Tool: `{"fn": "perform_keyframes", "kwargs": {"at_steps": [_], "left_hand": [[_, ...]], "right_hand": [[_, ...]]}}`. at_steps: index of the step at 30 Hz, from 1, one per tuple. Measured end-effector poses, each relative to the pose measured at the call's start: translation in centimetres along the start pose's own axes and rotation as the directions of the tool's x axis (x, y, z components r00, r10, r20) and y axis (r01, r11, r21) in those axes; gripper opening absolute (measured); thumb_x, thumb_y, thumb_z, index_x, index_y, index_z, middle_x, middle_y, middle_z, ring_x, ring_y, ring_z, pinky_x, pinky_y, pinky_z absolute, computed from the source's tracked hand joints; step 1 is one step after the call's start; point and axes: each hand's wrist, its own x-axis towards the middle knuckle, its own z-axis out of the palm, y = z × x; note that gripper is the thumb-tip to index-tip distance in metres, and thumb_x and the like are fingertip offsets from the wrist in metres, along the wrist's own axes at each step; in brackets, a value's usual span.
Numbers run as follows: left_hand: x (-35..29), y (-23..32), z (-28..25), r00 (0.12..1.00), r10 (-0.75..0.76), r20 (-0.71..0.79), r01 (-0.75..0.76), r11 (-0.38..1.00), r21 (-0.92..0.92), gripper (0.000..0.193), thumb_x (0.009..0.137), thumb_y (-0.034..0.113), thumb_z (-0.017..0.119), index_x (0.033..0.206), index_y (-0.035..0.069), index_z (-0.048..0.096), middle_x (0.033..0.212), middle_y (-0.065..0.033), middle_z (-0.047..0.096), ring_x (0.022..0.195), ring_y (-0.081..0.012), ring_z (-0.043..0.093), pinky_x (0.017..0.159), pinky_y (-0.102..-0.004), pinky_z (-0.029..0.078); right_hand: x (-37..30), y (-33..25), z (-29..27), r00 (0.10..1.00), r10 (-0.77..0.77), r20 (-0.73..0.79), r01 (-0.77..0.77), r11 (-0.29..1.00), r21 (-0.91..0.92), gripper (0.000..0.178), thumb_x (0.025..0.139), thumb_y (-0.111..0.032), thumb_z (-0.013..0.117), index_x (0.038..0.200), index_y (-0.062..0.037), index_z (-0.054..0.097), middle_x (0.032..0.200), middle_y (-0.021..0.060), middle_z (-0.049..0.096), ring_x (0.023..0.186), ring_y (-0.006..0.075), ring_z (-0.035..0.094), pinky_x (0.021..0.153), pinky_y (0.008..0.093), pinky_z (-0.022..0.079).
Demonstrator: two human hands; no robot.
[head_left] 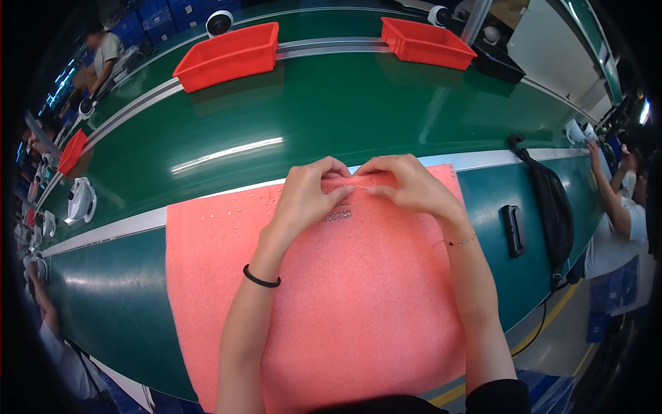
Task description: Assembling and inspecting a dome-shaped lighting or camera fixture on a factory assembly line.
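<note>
A pink foam sheet [352, 303] lies on the green work surface in front of me. Near its far edge, my left hand [308, 196] and my right hand [408, 185] face each other, thumbs and fingers pinching a raised fold of the foam. Small round metal pieces [338, 215] sit in close rows on the sheet beside my left thumb, partly hidden by that hand. Several more small pieces [224, 222] are scattered toward the sheet's far left. What lies beneath my fingertips is hidden.
Beyond a metal rail runs a green belt [276, 110] with red bins [234, 58] at its far side. To the right lie a black pouch [548, 200] and a small black case [514, 231]. A white device [81, 200] stands at left. Other people work on both sides.
</note>
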Motion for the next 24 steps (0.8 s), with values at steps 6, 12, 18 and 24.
{"fn": "perform_keyframes", "kwargs": {"at_steps": [6,12,18,24], "left_hand": [[-0.2,0.4,0.0,1.0,-0.014,0.019,0.014,1.0,0.009,0.021,0.073,0.01,0.071,0.091,0.002,0.063,0.083,-0.0094,0.067,0.075,-0.0192,0.064,0.067,-0.0287,0.049],[-0.2,0.2,0.7,0.998,0.047,-0.038,-0.046,0.999,0.005,0.022,0.072,0.011,0.071,0.09,0.002,0.063,0.083,-0.0138,0.066,0.077,-0.0263,0.064,0.069,-0.0335,0.05],[0.0,-0.5,1.0,1.0,-0.005,-0.026,0.004,1.0,-0.028,0.02,0.078,0.013,0.067,0.093,0.002,0.065,0.086,-0.0159,0.066,0.079,-0.0268,0.064,0.071,-0.0345,0.05],[0.5,-1.1,0.5,0.993,-0.117,0.032,0.118,0.991,-0.056,0.02,0.088,0.017,0.057,0.095,0.0,0.065,0.079,-0.01,0.065,0.073,-0.0153,0.061,0.069,-0.0276,0.048]], "right_hand": [[0.2,-0.8,0.2,0.994,0.104,-0.029,-0.102,0.993,0.05,0.02,0.071,-0.001,0.067,0.09,0.0045,0.064,0.086,0.0179,0.066,0.084,0.0299,0.064,0.073,0.0338,0.049],[0.1,-0.1,0.7,0.996,0.071,-0.048,-0.069,0.997,0.036,0.026,0.069,-0.002,0.069,0.093,0.0038,0.063,0.088,0.0175,0.065,0.084,0.0304,0.063,0.074,0.0345,0.049],[-0.5,0.9,-0.5,0.999,-0.013,-0.038,0.01,0.998,-0.07,0.034,0.071,-0.001,0.068,0.104,0.0008,0.063,0.095,0.0152,0.064,0.09,0.0266,0.062,0.08,0.0342,0.049],[-0.4,1.8,-0.8,0.996,0.093,0.003,-0.093,0.996,-0.017,0.03,0.073,-0.003,0.068,0.103,-0.0016,0.064,0.093,0.0122,0.064,0.091,0.024,0.06,0.081,0.0332,0.046]]}}
